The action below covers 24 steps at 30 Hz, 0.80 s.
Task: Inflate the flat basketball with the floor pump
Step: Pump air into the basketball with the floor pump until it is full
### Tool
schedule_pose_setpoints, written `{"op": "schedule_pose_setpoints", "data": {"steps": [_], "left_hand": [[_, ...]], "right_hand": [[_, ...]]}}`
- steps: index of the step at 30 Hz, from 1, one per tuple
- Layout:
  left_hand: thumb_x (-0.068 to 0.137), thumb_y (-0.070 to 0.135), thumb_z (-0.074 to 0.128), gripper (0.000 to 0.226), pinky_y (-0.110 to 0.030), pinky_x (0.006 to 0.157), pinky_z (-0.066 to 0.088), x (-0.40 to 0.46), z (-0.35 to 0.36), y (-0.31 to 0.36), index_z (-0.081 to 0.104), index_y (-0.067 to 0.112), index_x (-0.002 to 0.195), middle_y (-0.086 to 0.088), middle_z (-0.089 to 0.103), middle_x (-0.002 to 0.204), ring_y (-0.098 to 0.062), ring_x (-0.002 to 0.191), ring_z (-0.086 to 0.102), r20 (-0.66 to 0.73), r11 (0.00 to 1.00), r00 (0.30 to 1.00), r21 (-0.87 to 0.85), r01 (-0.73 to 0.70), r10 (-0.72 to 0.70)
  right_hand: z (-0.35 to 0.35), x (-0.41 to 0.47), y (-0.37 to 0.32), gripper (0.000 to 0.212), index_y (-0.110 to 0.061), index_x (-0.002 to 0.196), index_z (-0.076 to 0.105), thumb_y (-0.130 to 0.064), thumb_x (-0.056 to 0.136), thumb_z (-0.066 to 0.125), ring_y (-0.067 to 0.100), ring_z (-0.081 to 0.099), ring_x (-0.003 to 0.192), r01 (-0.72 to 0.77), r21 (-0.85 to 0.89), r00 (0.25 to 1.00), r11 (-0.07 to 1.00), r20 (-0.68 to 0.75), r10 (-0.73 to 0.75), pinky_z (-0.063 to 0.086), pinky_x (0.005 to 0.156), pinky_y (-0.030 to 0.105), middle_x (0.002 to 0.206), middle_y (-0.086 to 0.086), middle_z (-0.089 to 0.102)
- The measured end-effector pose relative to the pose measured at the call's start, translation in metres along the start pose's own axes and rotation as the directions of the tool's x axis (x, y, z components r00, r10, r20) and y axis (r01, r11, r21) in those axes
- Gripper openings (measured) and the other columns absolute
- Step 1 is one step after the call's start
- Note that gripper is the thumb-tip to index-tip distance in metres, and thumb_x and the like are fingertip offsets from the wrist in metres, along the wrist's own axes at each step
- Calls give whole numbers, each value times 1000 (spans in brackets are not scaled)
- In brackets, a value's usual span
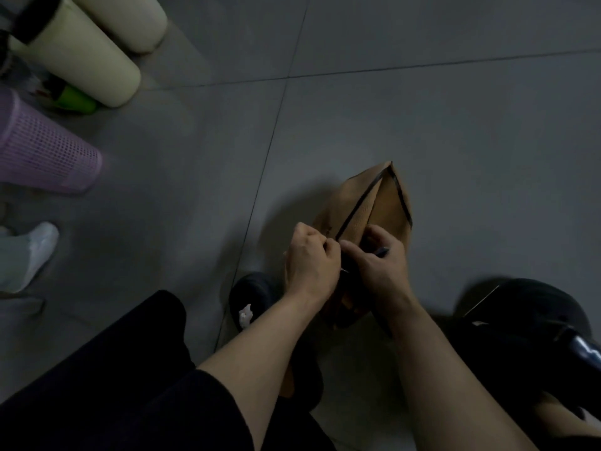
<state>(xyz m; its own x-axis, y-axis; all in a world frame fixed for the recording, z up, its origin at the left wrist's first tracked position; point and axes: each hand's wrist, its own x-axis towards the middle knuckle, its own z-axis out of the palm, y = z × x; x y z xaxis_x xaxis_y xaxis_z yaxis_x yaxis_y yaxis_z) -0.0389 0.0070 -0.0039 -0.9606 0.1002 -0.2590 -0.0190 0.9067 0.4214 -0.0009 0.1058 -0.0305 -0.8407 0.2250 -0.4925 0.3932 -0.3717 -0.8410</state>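
Basketball (374, 206): tan, black seams, deflated; folded to a peak pointing 12 o'clock; on grey floor, centre-right.

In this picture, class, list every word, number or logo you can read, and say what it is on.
None can be read.
Flat basketball: a small dark mark beside the left hand, too blurred to read.
Black shoe: a white patch, no legible letters.

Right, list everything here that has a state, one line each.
Basketball: flat, folded to a point, on the floor.
Left hand: fingers pinched shut at the ball's near edge; what it holds is unclear.
Right hand: closed around a dark slim item against the ball.
Purple basket: looks tipped on its side.
Cream cylinders: leaning, grouped together.
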Motion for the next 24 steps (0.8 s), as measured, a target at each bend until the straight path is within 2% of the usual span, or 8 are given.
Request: {"op": "schedule_pose_setpoints", "data": {"steps": [2,6,9,12,16,19,21,24], "left_hand": [[95,23,44,21,-10,61,34,-6,2,2,56,12,83,5,41,99,-1,69,42,-58,1000,998,-12,-28,27],[92,14,44,26,-11,56,30,-10,4,18,51,15,67,4,44,87,-2,62,37,-186,971,958,-61,-232,217],[96,26,44,34,-17,67,40,-3,3,8,54,18,65,1,51,83,-4,70,48,-30,927,999,-375,23,-37],[93,32,50,33,-23,60,50,2,0,7,66,22,66,7,63,63,-12,66,61,104,760,977,-614,210,-186],[95,14,48,25,-13,39,34,4,-9,32,66,7,79,15,48,41,2,38,44,295,528,932,-768,363,-212],[95,14,48,27,-14,40,23,4,-14,38,59,12,71,8,44,47,-2,40,32,379,363,897,-822,439,-226],[97,17,46,29,-15,42,23,2,-14,42,56,13,70,5,41,53,-3,41,31,375,383,897,-813,439,-234],[97,24,46,28,-16,50,32,-3,-15,41,58,15,74,6,48,58,-6,52,40,270,586,946,-743,323,-179]], "right_hand": [[0,0,6,9,-10,97,65,-11,87,65,12,70,79,2,13,1000,1000,10,-3,57,66,24,87,2,70],[-7,20,7,5,-15,81,65,-16,81,70,31,67,80,40,51,968,998,-250,-26,55,70,44,82,11,69],[-13,22,0,7,-10,85,64,-16,87,67,28,67,79,-31,290,975,956,-203,93,55,71,42,85,13,69],[-18,14,-1,29,-3,100,70,-30,90,63,31,69,91,-205,276,971,939,-62,230,56,74,41,98,18,71],[-27,6,-18,54,2,86,71,-48,92,52,34,68,74,-251,142,963,958,-65,262,54,59,34,85,21,71],[-31,-6,-32,41,1,89,70,-36,93,53,24,58,52,-222,252,975,942,68,212,42,45,25,76,22,67],[-33,-13,-38,22,4,94,66,-15,85,60,20,58,54,-176,364,981,914,142,132,45,48,24,79,20,65],[-35,-18,-36,25,4,97,61,-1,72,63,20,60,65,-100,457,981,884,192,12,49,57,25,85,17,65]]}}
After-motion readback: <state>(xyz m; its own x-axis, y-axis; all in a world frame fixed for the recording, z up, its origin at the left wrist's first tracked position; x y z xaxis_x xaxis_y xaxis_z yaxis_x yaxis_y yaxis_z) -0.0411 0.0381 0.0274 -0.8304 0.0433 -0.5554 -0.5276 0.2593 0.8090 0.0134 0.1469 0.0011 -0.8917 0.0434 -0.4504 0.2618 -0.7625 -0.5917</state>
